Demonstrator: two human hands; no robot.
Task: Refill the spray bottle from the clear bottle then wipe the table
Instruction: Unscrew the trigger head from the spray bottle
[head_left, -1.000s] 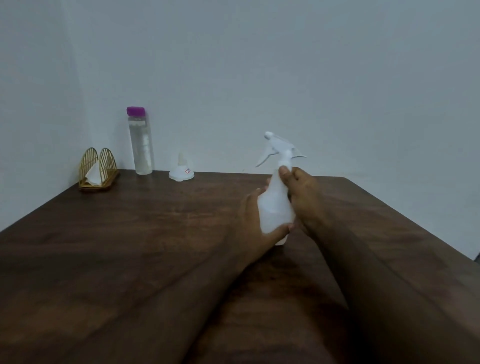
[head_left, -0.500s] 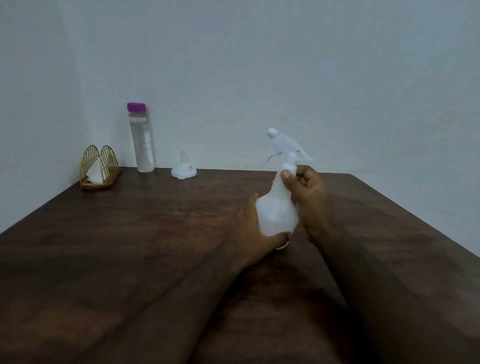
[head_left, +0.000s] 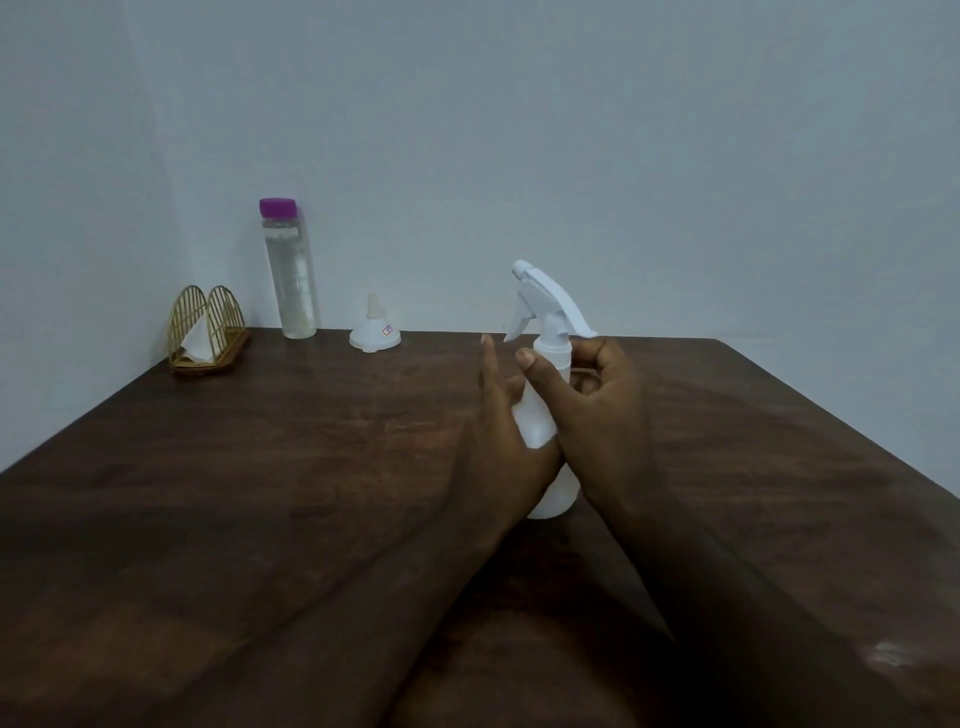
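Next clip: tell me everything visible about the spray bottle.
The spray bottle is white, translucent-looking plastic, with a rounded body and a white trigger head fitted, nozzle pointing left. It stands upright on the table, near the middle. The left hand holds its body; the right hand grips the neck below the head.

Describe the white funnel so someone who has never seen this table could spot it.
Look along the far edge of the dark wooden table, where it meets the wall. Just right of the tall clear bottle with the purple cap sits the funnel. It is the only low white piece there, resting wide mouth down with its spout pointing up.
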